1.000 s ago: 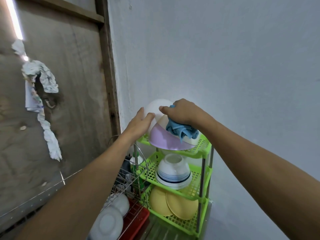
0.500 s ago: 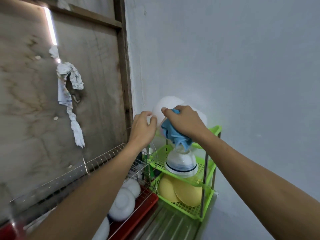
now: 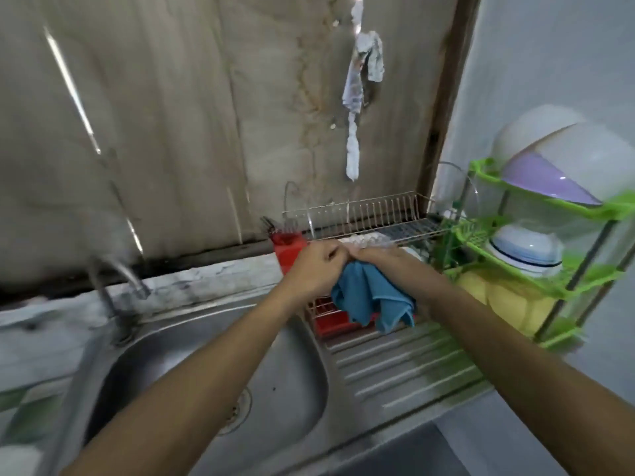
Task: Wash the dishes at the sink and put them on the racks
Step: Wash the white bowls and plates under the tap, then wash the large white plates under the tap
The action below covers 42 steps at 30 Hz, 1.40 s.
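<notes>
— Blue cloth, soft, bunched, hanging in loose folds. Hands?
— Together. Left hand is curled on the cloth's top edge. Right hand is closed over it alongside, knuckles touching. Both sit above the wire rack, just right of the sink. It's blurred, so I can't tell the exact finger placement.
— Progress?
— Late, I'd judge. Neither hand holds a dish. The green shelf has dishes on all three tiers. A white bowl and a purple bowl sit upside down on top. A striped bowl is on the middle tier, yellow plates on the bottom. Something pale lies in the wire rack behind the hands, too hidden to name.
— Left to do?
— Probably just dealing with the cloth. The counter's far left barely shows, so more dishes can't be ruled out.
— Materials?
— The sink is dull steel with a rounded basin and a ridged drainboard. The tap is curved metal. The rack is thin shiny wire over a red tray. The shelf is perforated glossy plastic on metal posts. The bowls are smooth domes, likely plastic.
</notes>
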Each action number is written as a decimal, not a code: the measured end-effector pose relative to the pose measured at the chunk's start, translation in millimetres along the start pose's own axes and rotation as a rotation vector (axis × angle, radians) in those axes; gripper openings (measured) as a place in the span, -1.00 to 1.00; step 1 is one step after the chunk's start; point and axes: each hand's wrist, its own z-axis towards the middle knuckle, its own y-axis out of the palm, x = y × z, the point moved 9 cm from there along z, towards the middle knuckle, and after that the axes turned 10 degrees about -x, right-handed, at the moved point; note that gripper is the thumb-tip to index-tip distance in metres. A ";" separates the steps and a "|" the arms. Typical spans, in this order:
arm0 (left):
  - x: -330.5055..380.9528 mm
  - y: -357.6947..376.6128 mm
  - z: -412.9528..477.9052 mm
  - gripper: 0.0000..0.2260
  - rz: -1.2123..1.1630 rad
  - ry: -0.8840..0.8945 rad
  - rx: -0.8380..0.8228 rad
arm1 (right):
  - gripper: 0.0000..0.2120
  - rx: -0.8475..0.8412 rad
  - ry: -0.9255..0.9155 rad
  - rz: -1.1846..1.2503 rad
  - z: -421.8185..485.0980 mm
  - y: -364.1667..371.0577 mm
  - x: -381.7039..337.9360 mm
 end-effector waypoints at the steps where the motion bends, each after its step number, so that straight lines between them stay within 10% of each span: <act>1: -14.3 -12.6 -25.5 -0.70 0.027 -0.043 0.014 | -0.62 -0.062 0.022 0.028 4.0 33.4 8.5; 22: -299.7 -266.8 -519.5 -0.79 -0.148 -0.793 0.439 | -0.66 -0.488 0.365 0.244 41.2 586.7 143.9; 35: -418.0 -311.9 -743.6 -0.47 0.066 -1.422 0.839 | -0.61 -0.576 0.525 0.108 62.8 732.4 196.4; 42: -478.7 -277.8 -789.0 -0.50 -0.618 -1.410 1.045 | -0.68 -0.614 0.556 0.034 65.4 764.5 211.5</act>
